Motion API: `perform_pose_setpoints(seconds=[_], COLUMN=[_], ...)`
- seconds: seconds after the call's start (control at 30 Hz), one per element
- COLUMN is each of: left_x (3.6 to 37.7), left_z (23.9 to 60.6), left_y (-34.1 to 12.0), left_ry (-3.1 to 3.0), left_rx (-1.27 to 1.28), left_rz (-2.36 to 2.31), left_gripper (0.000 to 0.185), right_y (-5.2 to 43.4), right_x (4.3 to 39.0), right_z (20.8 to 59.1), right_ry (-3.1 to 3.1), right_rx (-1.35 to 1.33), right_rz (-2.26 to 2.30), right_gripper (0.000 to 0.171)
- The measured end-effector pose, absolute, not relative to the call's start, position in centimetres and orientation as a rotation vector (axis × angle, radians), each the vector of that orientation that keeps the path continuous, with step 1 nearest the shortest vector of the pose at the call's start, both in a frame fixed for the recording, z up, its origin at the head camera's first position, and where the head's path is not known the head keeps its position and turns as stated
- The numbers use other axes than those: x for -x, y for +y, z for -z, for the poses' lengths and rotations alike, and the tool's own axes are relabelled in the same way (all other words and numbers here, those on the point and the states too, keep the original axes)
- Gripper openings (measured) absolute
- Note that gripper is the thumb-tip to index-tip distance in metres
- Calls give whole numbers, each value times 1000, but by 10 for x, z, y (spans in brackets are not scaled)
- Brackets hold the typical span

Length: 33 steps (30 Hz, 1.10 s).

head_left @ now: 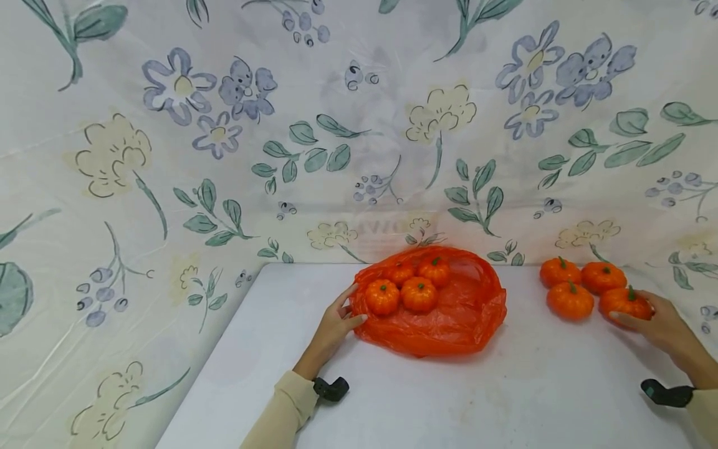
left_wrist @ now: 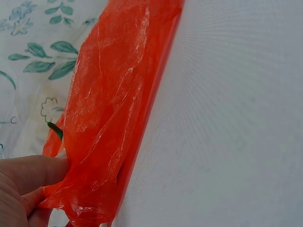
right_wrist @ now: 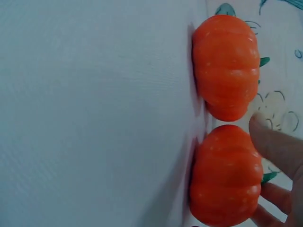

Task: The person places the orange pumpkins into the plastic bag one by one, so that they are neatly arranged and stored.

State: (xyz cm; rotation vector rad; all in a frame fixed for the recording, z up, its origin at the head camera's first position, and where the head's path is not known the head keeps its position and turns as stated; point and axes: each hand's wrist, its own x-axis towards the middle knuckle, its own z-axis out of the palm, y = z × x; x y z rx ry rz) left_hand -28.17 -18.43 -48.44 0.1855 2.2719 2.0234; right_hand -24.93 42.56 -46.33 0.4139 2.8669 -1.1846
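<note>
Left hand (head_left: 336,321) pinches orange bag (head_left: 449,318) holding seemingly four pumpkins (head_left: 417,294); right hand (head_left: 662,324) grips another pumpkin (head_left: 624,302).

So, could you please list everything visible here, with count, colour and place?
Small orange toy pumpkins with green stems in the bag: four, orange, on the open bag at table centre.
Small orange toy pumpkins outside the bag: four, orange, clustered at the table's right.
Thin orange plastic bag: one, orange, lying mid-table.
White table: one, white.
Floral cloth backdrop: one, white with blue and green flowers, behind and left.
Left hand: pinches the bag's left edge.
Right hand: holds the nearest right-side pumpkin.
</note>
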Motion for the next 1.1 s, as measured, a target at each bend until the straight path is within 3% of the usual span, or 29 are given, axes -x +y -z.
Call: perform_pose_setpoints(seconds=[0.43,0.73,1.1], left_x=[282,283,280], left_z=[482,483,486], left_y=[-185,-184,-185], left_ry=[2288,2288,2322], left_rx=[-179,-198,-169], left_rz=[-2011,-2005,-1982], left_gripper=[73,73,73], right_y=[422,421,397], right_x=[247,241,229], right_z=[470,465,433], right_ry=[2960,2969,3149], right_rx=[-465,-530,-356], right_rz=[1147,1113,1106], right_gripper=[86,89,85])
